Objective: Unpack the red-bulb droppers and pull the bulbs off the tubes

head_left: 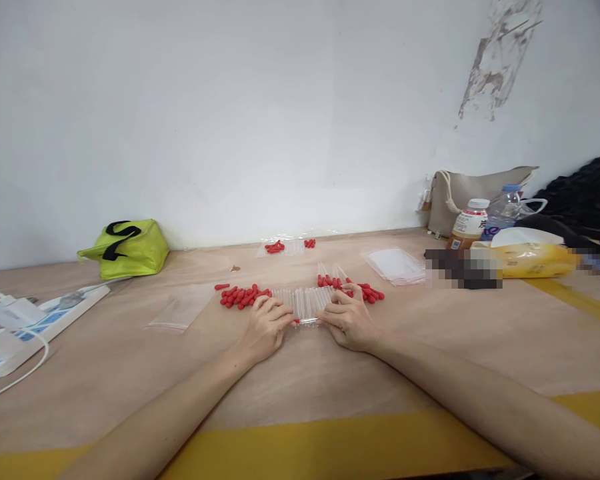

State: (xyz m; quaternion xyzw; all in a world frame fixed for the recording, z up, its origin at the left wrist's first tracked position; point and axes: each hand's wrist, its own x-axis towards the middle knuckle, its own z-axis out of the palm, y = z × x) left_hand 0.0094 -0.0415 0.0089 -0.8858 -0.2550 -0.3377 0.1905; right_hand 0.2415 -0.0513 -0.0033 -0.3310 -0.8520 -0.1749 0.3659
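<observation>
A row of clear glass tubes [306, 301] lies on the wooden table [300, 373], with loose red rubber caps in a pile to its left [240, 296] and another to its right [367, 292]. My left hand [266, 327] rests at the row's left end, fingers curled onto the tubes. At the right end, my right hand [349, 319] has its fingers bent and pinched against the tubes. Several tubes with red caps fitted [330, 277] lie just beyond my right hand.
A clear plastic bag [183, 308] lies left of the caps, more bags [395, 264] at the right, and a bag with red caps [283, 248] near the wall. A lime-green pouch [125, 249], a power strip [45, 313], bottles [467, 225] and a yellow packet [530, 260] line the sides.
</observation>
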